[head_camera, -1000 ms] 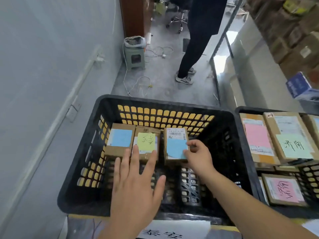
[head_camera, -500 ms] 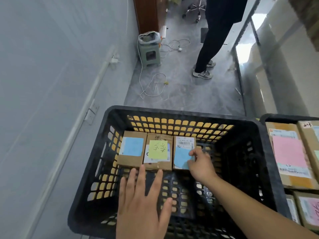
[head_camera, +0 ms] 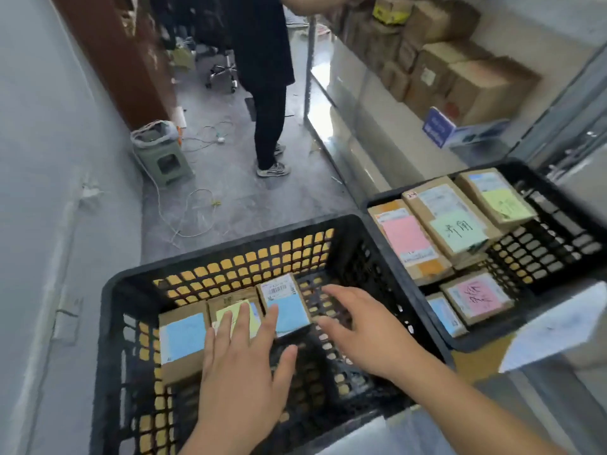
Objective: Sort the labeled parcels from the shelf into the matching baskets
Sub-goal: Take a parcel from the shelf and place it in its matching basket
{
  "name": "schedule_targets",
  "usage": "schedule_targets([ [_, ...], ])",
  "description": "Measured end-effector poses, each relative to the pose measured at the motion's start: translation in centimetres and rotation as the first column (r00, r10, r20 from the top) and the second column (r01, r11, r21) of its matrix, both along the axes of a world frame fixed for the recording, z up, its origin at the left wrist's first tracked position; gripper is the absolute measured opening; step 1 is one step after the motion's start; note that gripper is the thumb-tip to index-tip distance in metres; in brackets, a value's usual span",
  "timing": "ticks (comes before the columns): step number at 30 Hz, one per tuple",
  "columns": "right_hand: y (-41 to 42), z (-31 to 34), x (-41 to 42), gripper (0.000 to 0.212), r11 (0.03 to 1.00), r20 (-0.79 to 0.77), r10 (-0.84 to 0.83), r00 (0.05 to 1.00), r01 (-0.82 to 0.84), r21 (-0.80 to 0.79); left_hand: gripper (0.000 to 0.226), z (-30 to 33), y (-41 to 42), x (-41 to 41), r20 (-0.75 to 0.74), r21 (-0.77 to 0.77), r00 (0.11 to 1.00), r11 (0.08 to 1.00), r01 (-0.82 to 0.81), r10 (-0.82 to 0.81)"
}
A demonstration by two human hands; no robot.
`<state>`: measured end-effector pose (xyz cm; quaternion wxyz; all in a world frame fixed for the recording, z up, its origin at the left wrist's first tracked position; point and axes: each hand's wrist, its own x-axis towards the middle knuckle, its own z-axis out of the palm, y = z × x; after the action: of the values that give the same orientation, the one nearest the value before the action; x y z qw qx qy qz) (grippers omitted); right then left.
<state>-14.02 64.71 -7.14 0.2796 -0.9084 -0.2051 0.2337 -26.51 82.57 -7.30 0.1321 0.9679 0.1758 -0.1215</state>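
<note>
Three parcels (head_camera: 285, 308) lie in row on floor of left basket (head_camera: 111, 310), touching side by side. Your left hand (head_camera: 244, 372) rests flat, splayed, fingertips on middle parcel, gripping nothing. Your right hand (head_camera: 358, 330) hovers loose, empty, just beside right parcel. Small cardboard boxes: likely light, stiff, not slippery; pinch by long edges. Sticky notes blue, yellow-green, blue; barcode label atop right one; writing unreadable.

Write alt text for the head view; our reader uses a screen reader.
Two bare hands, left hand and right hand, hover open over three small labelled cardboard parcels in a black plastic lattice basket; a second black basket of parcels sits right.
</note>
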Motion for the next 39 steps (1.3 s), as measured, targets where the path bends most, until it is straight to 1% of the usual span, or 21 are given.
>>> schedule_targets([
  [3, -3.3, 2.7, -3.1, 0.062, 0.985, 0.099, -0.173, 0.98, 0.174, 0.002, 0.078, 1.7, -1.0, 1.0, 0.071, -0.007, 0.984, 0.987, 0.162, -0.161],
  [6, -7.2, 4.2, -6.4, 0.063, 0.948, 0.169, -0.318, 0.933, 0.319, 0.024, 0.073, 2.9, -3.3, 1.6, 0.152, 0.019, 0.935, 0.947, 0.32, -0.319],
  [9, -12.1, 5.3, -10.7, 0.064, 0.886, 0.173, -0.461, 0.87, 0.462, 0.038, 0.073, 4.4, -7.1, 1.3, 0.188, 0.017, 0.872, 0.889, 0.457, -0.451],
  [12, -17.6, 6.1, -15.5, 0.065, 0.795, 0.187, -0.603, 0.775, 0.604, 0.058, 0.073, 5.9, -12.6, 0.4, 0.211, 0.002, 0.789, 0.808, 0.59, -0.577],
  [15, -23.4, 6.3, -20.6, 0.064, 0.685, 0.208, -0.722, 0.66, 0.724, 0.081, 0.072, 6.4, -19.0, -1.2, 0.211, -0.01, 0.684, 0.698, 0.716, -0.699],
  [18, -29.3, 6.6, -25.9, 0.063, 0.568, 0.19, -0.816, 0.546, 0.818, 0.092, 0.08, 6.6, -26.0, -3.8, 0.217, -0.012, 0.571, 0.582, 0.813, -0.792],
  [21, -35.7, 6.6, -31.4, 0.063, 0.46, 0.18, -0.881, 0.438, 0.882, 0.103, 0.087, 6.3, -33.9, -6.6, 0.196, -0.037, 0.499, 0.502, 0.864, -0.844],
  [26, -47.4, 5.7, -40.8, 0.066, 0.257, 0.141, -0.959, 0.244, 0.963, 0.081, 0.07, 5.8, -48.8, -12.4, 0.194, -0.09, 0.39, 0.379, 0.921, -0.9],
  [31, -56.1, 5.0, -47.9, 0.066, 0.087, 0.076, -0.994, 0.08, 0.992, 0.09, 0.071, 4.9, -59.5, -17.0, 0.186, -0.099, 0.237, 0.221, 0.97, -0.954],
  [35, -61.3, 4.3, -50.1, 0.068, 0.012, 0.079, -0.997, 0.005, 0.996, 0.086, 0.071, 4.9, -66.5, -18.3, 0.183, -0.067, 0.162, 0.152, 0.986, -0.97],
  [39, -66.2, 3.4, -49.9, 0.067, -0.052, 0.07, -0.996, -0.058, 0.995, 0.09, 0.084, 3.6, -72.8, -17.4, 0.193, -0.016, 0.082, 0.081, 0.997, -0.978],
])
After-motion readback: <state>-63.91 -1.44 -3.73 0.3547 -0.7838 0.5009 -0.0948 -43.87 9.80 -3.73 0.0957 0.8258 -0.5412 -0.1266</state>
